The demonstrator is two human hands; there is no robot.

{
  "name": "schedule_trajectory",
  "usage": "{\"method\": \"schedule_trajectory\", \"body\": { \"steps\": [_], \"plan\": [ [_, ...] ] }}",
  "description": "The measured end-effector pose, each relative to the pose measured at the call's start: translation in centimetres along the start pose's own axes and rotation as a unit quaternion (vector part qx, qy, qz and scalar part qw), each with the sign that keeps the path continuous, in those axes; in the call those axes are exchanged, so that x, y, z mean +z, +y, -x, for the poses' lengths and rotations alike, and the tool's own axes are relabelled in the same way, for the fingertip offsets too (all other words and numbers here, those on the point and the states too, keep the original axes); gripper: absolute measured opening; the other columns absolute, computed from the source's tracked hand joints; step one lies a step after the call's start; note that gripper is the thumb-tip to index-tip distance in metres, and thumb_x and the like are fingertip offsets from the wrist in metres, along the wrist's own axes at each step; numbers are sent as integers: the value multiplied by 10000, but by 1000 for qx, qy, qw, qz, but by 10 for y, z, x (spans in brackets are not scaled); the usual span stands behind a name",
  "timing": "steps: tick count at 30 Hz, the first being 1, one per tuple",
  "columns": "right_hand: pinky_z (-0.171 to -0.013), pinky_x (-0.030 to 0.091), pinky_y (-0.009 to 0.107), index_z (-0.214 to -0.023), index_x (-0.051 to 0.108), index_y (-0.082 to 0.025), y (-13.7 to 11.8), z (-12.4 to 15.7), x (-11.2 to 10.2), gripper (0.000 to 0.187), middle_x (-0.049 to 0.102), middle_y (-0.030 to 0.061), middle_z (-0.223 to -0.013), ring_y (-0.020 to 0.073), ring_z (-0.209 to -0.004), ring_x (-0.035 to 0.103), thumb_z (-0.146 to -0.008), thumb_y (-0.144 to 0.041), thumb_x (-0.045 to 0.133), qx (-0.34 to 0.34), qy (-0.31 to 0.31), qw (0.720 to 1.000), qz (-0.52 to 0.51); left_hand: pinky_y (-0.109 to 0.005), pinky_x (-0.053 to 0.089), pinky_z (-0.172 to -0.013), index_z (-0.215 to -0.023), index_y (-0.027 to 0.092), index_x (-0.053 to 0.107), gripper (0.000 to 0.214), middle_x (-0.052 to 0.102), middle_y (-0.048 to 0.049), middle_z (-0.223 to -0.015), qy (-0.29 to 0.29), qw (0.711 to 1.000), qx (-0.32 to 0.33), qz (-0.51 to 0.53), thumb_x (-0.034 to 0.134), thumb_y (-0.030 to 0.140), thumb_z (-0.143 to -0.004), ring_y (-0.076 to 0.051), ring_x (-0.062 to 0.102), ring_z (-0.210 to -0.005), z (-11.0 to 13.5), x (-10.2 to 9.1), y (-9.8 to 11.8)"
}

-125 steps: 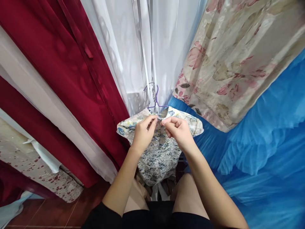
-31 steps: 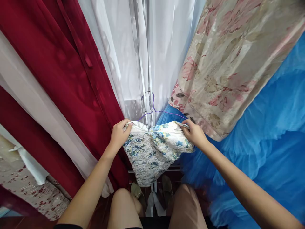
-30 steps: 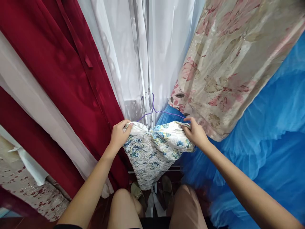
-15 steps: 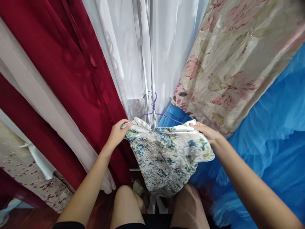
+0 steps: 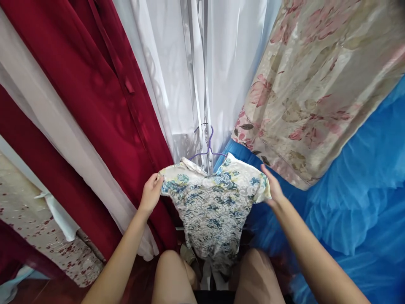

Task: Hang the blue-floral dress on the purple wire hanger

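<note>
A short-sleeved floral shirt (image 5: 215, 211) in white, blue and yellow hangs spread out in front of my knees. Its shoulders rest on a purple wire hanger (image 5: 210, 143), whose hook shows against white cloth; the rest of the hanger is inside the shirt. My left hand (image 5: 152, 192) is closed, pinching the hem of the sleeve on the left. At the other sleeve's edge is my right hand (image 5: 272, 185), its thumb pointing up and its fingers partly hidden behind the cloth.
Long dark red garments (image 5: 104, 105) hang on the left, white cloth (image 5: 234, 63) straight ahead. To the right are a beige floral garment (image 5: 310, 97) and ruffled blue tulle (image 5: 344, 211). A sequined garment (image 5: 47, 236) hangs at the lower left.
Both hands have moved from the shirt's shoulder area out and down to the sleeve ends. The sleeves are now spread and the shirt's shoulders lie over the hanger.
</note>
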State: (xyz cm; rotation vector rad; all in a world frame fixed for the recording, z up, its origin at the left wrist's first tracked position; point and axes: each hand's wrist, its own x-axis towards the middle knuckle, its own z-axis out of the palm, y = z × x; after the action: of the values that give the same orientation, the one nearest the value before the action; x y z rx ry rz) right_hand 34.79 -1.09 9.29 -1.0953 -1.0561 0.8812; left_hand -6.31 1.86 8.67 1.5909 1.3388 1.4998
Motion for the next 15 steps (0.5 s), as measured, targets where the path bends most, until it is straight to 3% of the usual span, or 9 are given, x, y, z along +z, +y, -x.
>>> {"method": "schedule_trajectory", "body": {
  "steps": [3, 5, 7, 10, 12, 14, 15],
  "plan": [
    [-679, 595, 417, -925, 754, -154, -22, 7, -18, 494, 777, 132, -848, 347, -858, 752, -750, -616, 752, 97, -80, 990, -60, -238, 476, -664, -921, 162, 632, 333, 666, -18, -837, 41, 994, -38, 95, 693, 477, -830, -152, 616, -738, 9, -2, 16],
    [-692, 602, 441, -941, 758, -168, -38, 15, -18, 433, 776, 131, -821, 360, -852, 754, -724, -541, 787, 135, -94, 983, -79, -278, 522, -770, -1081, 168, 638, 394, 700, -61, -1025, 71, 982, -45, 168, 715, 447, -814, -190, 662, -883, 9, 2, 38],
    [-713, 606, 463, -947, 758, -177, -51, 24, -12, 405, 772, 132, -820, 368, -862, 752, -756, -534, 742, 125, -55, 987, -90, -348, 535, -900, -1287, 204, 566, 529, 667, -96, -1227, 66, 981, -7, 182, 707, 423, -826, -243, 658, -1070, 5, 6, 63],
    [-743, 606, 496, -921, 763, -199, -56, 47, -8, 406, 770, 126, -837, 385, -878, 744, -733, -558, 739, 96, 42, 988, -114, -469, 442, -1095, -1492, 269, 383, 809, 504, -119, -1479, 77, 988, 136, 10, 757, 338, -778, -318, 500, -1343, -1, 15, 89],
    [-766, 603, 508, -907, 775, -224, -49, 74, -14, 431, 774, 109, -848, 399, -887, 735, -645, -564, 815, 85, 75, 987, -116, -532, 286, -1206, -1535, 277, 340, 898, 384, -117, -1575, 91, 954, 235, -164, 762, 229, -744, -352, 339, -1461, -5, 24, 92],
    [-799, 597, 506, -896, 795, -240, -37, 111, -21, 480, 779, 102, -848, 417, -914, 725, -542, -547, 899, 71, 25, 993, -93, -558, 187, -1240, -1516, 261, 392, 820, 414, -117, -1548, 56, 912, 306, -266, 700, 150, -764, -352, 324, -1464, -7, 35, 81],
    [-794, 597, 499, -852, 804, -231, -31, 130, -23, 528, 777, 114, -826, 433, -909, 721, -443, -534, 943, 68, -66, 992, -84, -560, 214, -1231, -1490, 251, 431, 745, 475, -121, -1490, 34, 902, 329, -277, 666, 139, -791, -340, 384, -1424, -7, 42, 72]
  ]
}}
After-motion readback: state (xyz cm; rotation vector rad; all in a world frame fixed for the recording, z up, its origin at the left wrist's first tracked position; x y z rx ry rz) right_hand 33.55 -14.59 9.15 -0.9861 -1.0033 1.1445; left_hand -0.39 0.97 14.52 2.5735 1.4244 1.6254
